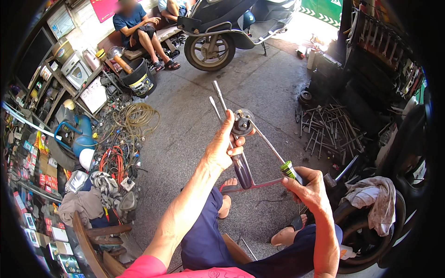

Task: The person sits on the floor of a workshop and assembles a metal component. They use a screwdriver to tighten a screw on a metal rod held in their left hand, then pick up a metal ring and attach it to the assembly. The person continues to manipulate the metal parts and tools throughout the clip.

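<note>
My left hand (221, 147) is closed around a dark round metal part (242, 122) with several bolt heads on its face. The same hand also grips a screwdriver with a dark purple handle (242, 172), its shaft pointing away from me. Beside that runs a T-handle socket wrench (219, 92), its red-covered crossbar lying below the hand. In my right hand (309, 186) is a second screwdriver with a green and clear handle (288, 169). Its long shaft slants up to the left, and the tip meets the round part's right side. My left fingers partly hide the part's underside.
A scooter (213, 46) stands ahead, with a seated person (134, 25) to its left. Metal rods (330, 129) are heaped at right, near a tyre draped with a rag (373, 201). At left lie coiled hose (136, 118), a black bucket (139, 76) and a wooden stool (88, 241).
</note>
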{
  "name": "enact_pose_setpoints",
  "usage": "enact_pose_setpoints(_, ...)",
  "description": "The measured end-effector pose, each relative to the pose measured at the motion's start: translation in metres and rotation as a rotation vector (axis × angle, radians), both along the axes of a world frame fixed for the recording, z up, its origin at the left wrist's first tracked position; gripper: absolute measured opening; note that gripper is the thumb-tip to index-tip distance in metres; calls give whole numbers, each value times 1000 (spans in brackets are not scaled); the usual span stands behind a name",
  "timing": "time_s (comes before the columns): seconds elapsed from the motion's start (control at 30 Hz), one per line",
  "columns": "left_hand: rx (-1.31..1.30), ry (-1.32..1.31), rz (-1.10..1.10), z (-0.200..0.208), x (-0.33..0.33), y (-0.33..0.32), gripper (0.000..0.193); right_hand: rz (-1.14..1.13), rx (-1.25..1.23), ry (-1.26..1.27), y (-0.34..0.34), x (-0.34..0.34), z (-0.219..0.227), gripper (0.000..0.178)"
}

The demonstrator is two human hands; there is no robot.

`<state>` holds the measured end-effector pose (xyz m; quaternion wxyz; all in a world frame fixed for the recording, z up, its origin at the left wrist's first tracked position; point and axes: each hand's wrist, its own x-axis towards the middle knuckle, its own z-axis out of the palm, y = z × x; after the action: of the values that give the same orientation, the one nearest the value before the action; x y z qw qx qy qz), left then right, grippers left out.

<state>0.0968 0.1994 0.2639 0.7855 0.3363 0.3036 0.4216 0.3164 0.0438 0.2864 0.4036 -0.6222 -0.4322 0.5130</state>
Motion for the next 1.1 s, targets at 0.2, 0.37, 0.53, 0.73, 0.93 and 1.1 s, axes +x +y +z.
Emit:
enact_pose_setpoints(0.2, 21, 1, 17, -1, -1, 1, 61, -16, 55, -1, -1, -4, -2, 29)
enact_pose_setpoints(0.37, 2, 9, 50, -5, -5, 4, 64, -21, 40, -29, -2, -5, -2, 28)
enact_pose_setpoints(0.53, -1, 26, 113, -3, -8, 4, 66, -4, 4, -5, -5, -3, 3, 35)
enact_pose_setpoints(0.73, 24, 37, 91, -4, -9, 4, 64, -21, 40, -2, -3, -7, -2, 37)
enact_pose_setpoints(0.93, 14, 61, 119, 0, -6, 2, 62, -24, 34, 12, -3, -10, 2, 41)
enact_pose_setpoints(1.1, 39, 41, 96, -5, -9, 5, 60, -20, 43, 8, -4, -10, 1, 41)
